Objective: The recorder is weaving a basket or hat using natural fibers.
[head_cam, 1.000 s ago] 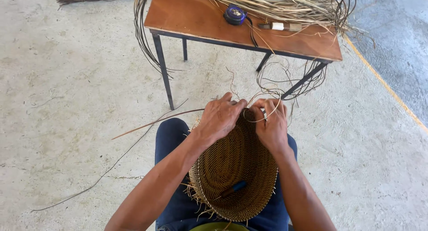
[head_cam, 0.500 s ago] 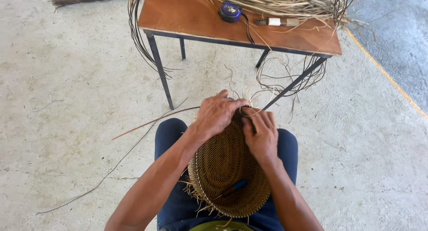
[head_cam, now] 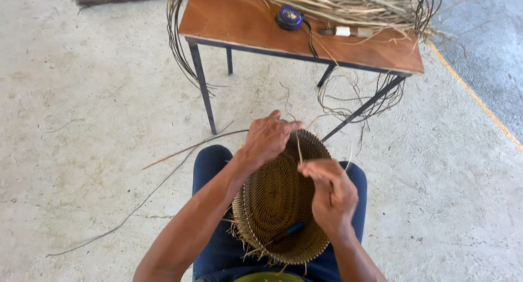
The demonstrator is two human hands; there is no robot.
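Observation:
A brown woven basket point(head_cam: 275, 203) rests on my lap, its opening turned up toward me. My left hand point(head_cam: 268, 138) grips the basket's far rim, fingers curled over the edge. My right hand point(head_cam: 328, 193) hovers over the basket's right side and pinches a thin pale strand point(head_cam: 298, 149) that runs up to the far rim. A dark blue tool point(head_cam: 289, 231) lies inside the basket near its near wall.
A brown wooden table point(head_cam: 239, 20) on dark metal legs stands just ahead, bearing a heap of dry fibre strands point(head_cam: 348, 3), a round blue tape measure point(head_cam: 289, 17) and a knife point(head_cam: 343, 31). Loose strands point(head_cam: 163, 178) trail over the concrete floor at left.
My right hand has pulled back from the far rim toward me, drawing the strand through. The left hand keeps its grip on the rim.

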